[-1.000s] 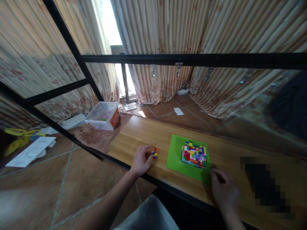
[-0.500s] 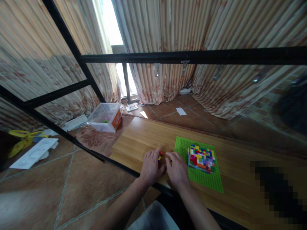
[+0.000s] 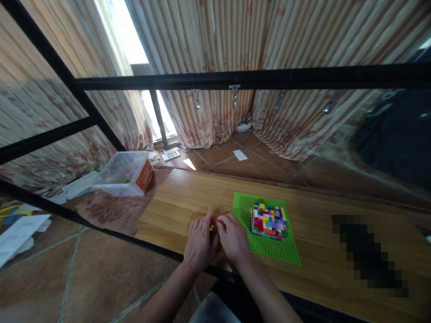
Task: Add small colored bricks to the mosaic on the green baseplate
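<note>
My left hand (image 3: pixel 200 242) rests low over the near part of the wooden table, its fingers curled around a few small toy bricks (image 3: pixel 211 226) in yellow, red and dark colours. Close beside it, my right hand (image 3: pixel 234 237) has its thumb and fingers pinched together against the bricks. Whatever lies in that pinch is mostly hidden by the fingers. To the right, a green baseplate (image 3: pixel 271 252) carries a low block built of many coloured bricks (image 3: pixel 269 220). The right hand is close to the baseplate's left edge.
The wooden table (image 3: pixel 175 197) has a dark front edge. On the floor at left stands a clear plastic box (image 3: pixel 117 188) with an orange label. A black metal bar (image 3: pixel 202 80) crosses ahead of the curtains (image 3: pixel 229 40). A pixelated dark patch covers the table's right side.
My view has swung right, so the table and baseplate appear further left. My right hand has come closer to my left, narrowing the gap at the small bricks.
</note>
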A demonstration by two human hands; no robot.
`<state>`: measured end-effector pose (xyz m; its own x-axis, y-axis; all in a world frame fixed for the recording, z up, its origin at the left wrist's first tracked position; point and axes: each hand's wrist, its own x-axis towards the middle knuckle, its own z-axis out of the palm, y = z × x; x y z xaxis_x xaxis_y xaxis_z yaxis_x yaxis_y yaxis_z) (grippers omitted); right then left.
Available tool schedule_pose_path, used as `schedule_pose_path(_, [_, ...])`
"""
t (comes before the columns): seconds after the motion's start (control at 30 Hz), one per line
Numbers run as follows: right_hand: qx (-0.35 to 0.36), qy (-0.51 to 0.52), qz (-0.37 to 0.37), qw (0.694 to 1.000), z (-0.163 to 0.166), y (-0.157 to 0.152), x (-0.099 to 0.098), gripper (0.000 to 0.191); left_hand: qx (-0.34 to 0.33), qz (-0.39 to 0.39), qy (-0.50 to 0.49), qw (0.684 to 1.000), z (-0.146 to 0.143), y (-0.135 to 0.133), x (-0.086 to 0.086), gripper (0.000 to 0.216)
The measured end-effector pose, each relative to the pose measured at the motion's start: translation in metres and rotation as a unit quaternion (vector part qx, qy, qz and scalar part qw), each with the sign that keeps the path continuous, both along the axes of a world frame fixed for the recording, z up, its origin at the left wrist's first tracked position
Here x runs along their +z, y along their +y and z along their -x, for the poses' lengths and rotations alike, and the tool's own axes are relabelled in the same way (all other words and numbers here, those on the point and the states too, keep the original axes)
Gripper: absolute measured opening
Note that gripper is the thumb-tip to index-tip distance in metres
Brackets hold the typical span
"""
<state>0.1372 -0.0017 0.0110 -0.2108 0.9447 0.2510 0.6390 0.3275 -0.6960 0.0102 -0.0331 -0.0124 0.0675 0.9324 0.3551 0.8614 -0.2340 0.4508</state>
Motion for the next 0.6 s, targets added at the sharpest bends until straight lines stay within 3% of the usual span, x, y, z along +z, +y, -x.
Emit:
schedule_pose_path(0.1, [-0.032, 0.084, 0.032, 0.995, -0.026, -0.02, 0.006, 0.023, 0.008, -0.004, 0.01, 1.0, 0.0, 0.001, 0.002, 0.052])
schedule_pose_path(0.27, [-0.167, 0.167, 0.057, 0.97, -0.083, -0.038, 0.012, 0.025, 0.01, -0.007, 0.022, 1.0, 0.0, 0.001, 0.003, 0.046])
schedule_pose_path(0.4, [-0.2, 0.137, 0.011, 0.97, -0.107, -0.025, 0.019, 0.029, 0.011, -0.015, 0.022, 1.0, 0.0, 0.002, 0.002, 0.046])
schedule_pose_path(0.6, [-0.186, 0.02, -0.04, 0.982, -0.095, -0.007, 0.025, 0.029, 0.011, -0.014, 0.021, 1.0, -0.001, 0.003, 0.004, 0.042])
